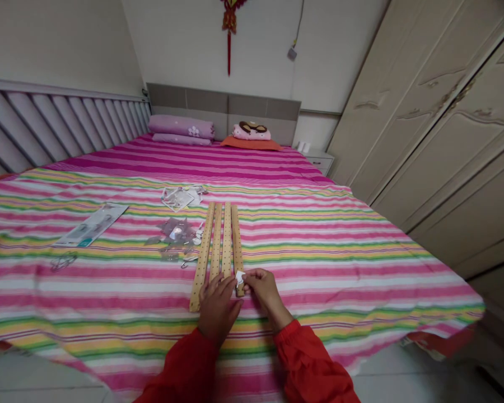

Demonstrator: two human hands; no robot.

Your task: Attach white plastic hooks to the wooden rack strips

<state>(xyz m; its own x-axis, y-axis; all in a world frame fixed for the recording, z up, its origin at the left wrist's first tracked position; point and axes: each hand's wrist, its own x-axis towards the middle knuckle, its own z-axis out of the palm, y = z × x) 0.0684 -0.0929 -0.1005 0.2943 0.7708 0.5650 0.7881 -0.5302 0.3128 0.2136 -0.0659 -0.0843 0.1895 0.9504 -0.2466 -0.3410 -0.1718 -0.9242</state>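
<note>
Striped cloth [340, 268] extends rightward from wooden strips [236, 238] to its edge, right hand [265, 287] pinching perhaps a tag [239, 276], left hand [217, 307] spread.

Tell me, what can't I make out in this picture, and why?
All in the head view:
- Near ends of the two middle strips: hidden by the left hand.
- Any markings on the white piece at the right hand: too small.
- What makes up the grey see-through pile: too small, blurred.
- Top of the red hanging ornament: cut off by the upper edge.
</note>
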